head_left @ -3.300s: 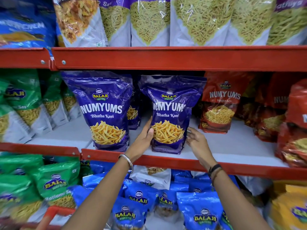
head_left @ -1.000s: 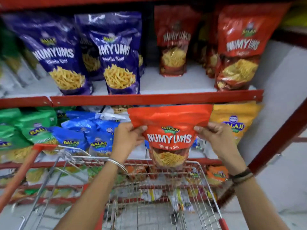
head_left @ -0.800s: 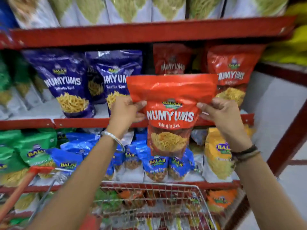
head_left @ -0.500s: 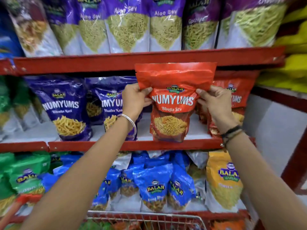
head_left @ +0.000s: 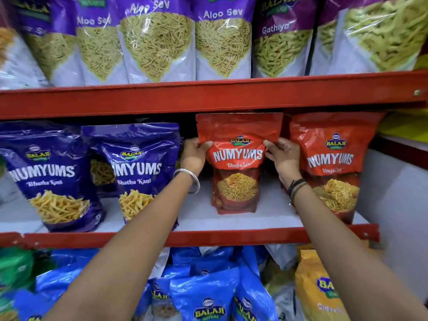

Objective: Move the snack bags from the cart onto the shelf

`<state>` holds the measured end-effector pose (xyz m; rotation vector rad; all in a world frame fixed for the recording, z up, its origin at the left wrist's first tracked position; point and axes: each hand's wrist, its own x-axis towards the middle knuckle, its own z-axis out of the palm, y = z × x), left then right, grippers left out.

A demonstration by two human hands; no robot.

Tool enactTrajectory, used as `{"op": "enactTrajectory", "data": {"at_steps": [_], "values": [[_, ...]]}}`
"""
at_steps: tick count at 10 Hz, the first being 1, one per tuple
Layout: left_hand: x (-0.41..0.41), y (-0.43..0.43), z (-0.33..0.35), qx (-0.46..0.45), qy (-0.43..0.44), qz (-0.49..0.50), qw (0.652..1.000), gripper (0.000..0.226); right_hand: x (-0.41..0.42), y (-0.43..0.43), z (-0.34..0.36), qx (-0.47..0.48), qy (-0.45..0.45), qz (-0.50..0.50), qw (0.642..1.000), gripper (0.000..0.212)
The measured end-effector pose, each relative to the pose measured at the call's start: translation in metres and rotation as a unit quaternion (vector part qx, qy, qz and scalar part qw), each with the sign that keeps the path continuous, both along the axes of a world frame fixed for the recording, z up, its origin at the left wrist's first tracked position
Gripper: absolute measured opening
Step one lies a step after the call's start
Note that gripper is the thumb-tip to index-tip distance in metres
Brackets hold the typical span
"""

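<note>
Two bare forearms reach up from the bottom edge. The left hand (head_left: 195, 156), a silver bangle (head_left: 188, 179) on its wrist, and the right hand (head_left: 280, 157), with dark cords (head_left: 297, 186) at its wrist, pinch the upper side edges of a glossy red foil "Numyums" snack pouch (head_left: 238, 163), fingers closed on it. The pouch stands upright on the white middle shelf board (head_left: 273, 216). Just outside the right fingers stands a matching red pouch (head_left: 333, 158); beyond the left fingers, two purple pouches (head_left: 136, 167).

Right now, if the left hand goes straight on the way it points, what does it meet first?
Probably only the dark back of the shelf: the left hand grips the red bag at its edge, pointing inward. Depth is unclear.
</note>
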<state>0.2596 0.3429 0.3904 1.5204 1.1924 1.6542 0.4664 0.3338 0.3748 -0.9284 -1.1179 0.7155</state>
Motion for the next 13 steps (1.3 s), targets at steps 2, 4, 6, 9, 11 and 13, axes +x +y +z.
{"op": "enactTrajectory", "data": {"at_steps": [2, 4, 6, 9, 11, 13], "values": [[0.016, 0.006, -0.021, -0.044, 0.023, 0.056, 0.997, 0.046, -0.011, 0.007, -0.015, -0.046, -0.053, -0.068, 0.995, 0.046], [0.019, -0.031, -0.077, -0.157, 0.036, -0.049, 0.986, 0.06, -0.018, -0.02, -0.063, -0.193, -0.098, 0.064, 0.974, 0.098], [0.006, -0.041, -0.083, -0.198, 0.051, -0.136, 0.969, 0.084, -0.017, -0.043, -0.071, -0.195, -0.086, 0.004, 0.977, 0.125], [-0.012, -0.094, -0.09, -0.195, 0.079, -0.175, 0.962, 0.09, -0.013, -0.085, -0.081, -0.163, -0.068, 0.036, 0.984, 0.062], [-0.009, -0.116, -0.084, -0.155, 0.133, -0.182, 0.962, 0.061, -0.023, -0.107, -0.081, -0.15, -0.083, 0.06, 0.983, 0.045], [-0.032, -0.158, -0.067, 0.108, 0.136, -0.007, 0.985, 0.038, -0.016, -0.193, -0.146, -0.137, -0.105, -0.096, 0.98, 0.035]]}}
